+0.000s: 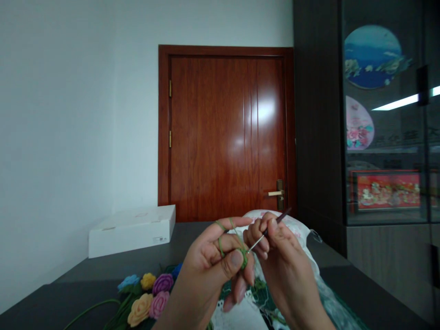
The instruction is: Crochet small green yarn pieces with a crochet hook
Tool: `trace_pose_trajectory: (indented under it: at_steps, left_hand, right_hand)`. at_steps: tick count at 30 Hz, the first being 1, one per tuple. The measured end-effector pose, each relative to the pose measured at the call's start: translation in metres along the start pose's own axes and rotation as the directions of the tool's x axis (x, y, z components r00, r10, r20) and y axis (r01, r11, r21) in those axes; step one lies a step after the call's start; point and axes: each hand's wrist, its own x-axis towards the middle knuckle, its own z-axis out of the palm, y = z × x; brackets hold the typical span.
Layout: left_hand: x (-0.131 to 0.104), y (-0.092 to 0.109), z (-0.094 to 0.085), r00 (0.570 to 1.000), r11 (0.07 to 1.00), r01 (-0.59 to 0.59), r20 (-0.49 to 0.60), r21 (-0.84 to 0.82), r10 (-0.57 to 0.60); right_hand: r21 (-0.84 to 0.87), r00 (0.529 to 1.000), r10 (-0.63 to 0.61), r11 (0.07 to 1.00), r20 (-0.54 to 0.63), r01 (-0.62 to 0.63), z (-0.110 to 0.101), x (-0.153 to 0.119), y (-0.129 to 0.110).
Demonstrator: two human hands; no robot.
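My left hand pinches a small piece of green crochet work between thumb and fingers. Green yarn winds around its fingers, and the raised index finger carries a strand down to the piece. In my right hand is a crochet hook with a dark handle and a thin metal shaft, held closed near the handle. The hook's tip meets the green stitches; whether a loop sits on it is too small to tell. Both hands are close together above the table.
Crocheted flowers in several colours lie on the dark table at left. A white box stands behind them. A pale plastic bag and green yarn bits lie beneath and behind my hands. A glass-fronted cabinet stands at right.
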Motion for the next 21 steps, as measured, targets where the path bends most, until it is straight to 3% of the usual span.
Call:
trace_pose_trajectory:
  at_steps: [4,6,10,16,21]
  left_hand:
    - [0.003,-0.001,-0.006,0.995,0.995,-0.040,-0.085,0.096,0.048]
    - [0.004,0.000,-0.007,0.992,0.994,-0.041,-0.111,0.102,0.052]
    - [0.005,0.000,-0.004,0.990,0.994,-0.024,-0.136,0.102,0.038]
    - [0.007,-0.003,0.000,1.000,0.999,-0.021,0.007,0.039,0.020]
    - [0.007,-0.001,0.001,0.997,0.997,0.081,0.014,-0.008,-0.081]
  right_hand:
    - [0.133,0.967,0.251,0.961,-0.038,-0.244,0.002,-0.002,0.006]
    - [0.161,0.948,0.317,0.937,-0.029,-0.309,0.003,-0.003,0.007]
    - [0.135,0.950,0.311,0.942,-0.006,-0.308,0.001,-0.002,0.004]
    - [0.067,0.951,0.298,0.954,-0.082,-0.293,-0.005,0.005,-0.004]
    - [0.033,0.945,0.322,0.947,-0.051,-0.321,-0.006,0.008,-0.006]
